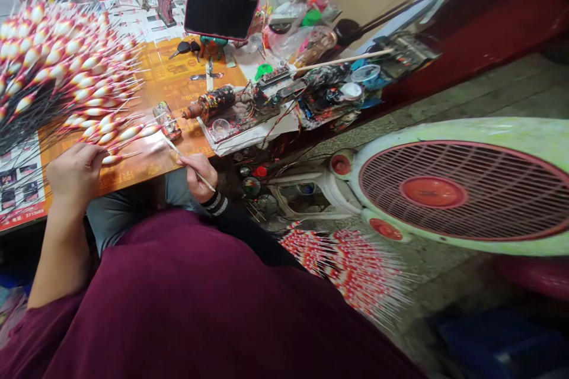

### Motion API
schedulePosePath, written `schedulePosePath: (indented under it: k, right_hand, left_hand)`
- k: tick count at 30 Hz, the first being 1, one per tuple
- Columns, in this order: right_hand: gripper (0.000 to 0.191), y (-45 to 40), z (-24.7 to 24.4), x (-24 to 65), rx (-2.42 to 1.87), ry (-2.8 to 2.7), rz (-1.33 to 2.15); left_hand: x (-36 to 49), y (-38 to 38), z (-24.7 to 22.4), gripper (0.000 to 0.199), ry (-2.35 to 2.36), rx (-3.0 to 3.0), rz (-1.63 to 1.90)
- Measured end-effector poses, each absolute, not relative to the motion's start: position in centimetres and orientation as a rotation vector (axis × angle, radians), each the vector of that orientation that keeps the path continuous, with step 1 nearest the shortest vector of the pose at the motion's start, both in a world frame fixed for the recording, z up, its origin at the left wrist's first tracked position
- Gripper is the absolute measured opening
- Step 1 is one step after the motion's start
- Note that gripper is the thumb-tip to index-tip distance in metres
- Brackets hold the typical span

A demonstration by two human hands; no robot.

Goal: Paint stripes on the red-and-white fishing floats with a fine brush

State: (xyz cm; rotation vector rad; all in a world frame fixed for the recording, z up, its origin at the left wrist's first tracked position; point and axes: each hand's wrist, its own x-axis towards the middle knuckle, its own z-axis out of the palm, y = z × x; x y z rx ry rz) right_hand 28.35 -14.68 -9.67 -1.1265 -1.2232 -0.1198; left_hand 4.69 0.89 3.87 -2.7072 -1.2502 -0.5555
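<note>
Red-and-white fishing float (130, 135) pinched in left hand (75, 174), right hand (198, 176) gripping thin paintbrush (184, 157) penlike

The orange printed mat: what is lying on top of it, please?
A car key, a dense bunch of red-and-white fishing floats and a small paint-spattered block lie on the orange printed mat. The floats cover its left part, so anything beneath them cannot be seen.

Bright indoor light leaves glare on the orange mat (151, 145) at nine o'clock; shadow dims the floor (435, 302) at four; wide-angle distortion stretches the edges.
</note>
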Motion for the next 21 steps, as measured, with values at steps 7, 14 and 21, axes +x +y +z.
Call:
schedulePosePath:
  k: [7,14,21]
  right_hand:
    - [0.038,-14.3,-10.8,28.2,-1.192,-1.266,-0.212]
    - [0.038,-14.6,-11.7,28.3,-1.342,-1.309,-0.126]
    - [0.037,-14.7,-11.2,28.2,-1.366,-1.335,-0.173]
  left_hand:
    - [6.3,1.5,3.7,0.027,-1.369,-2.824,-0.416]
    - [6.1,1.5,3.5,0.027,-1.44,-2.933,-0.532]
    - [6.0,1.4,3.5,0.026,-1.442,-2.935,-0.544]
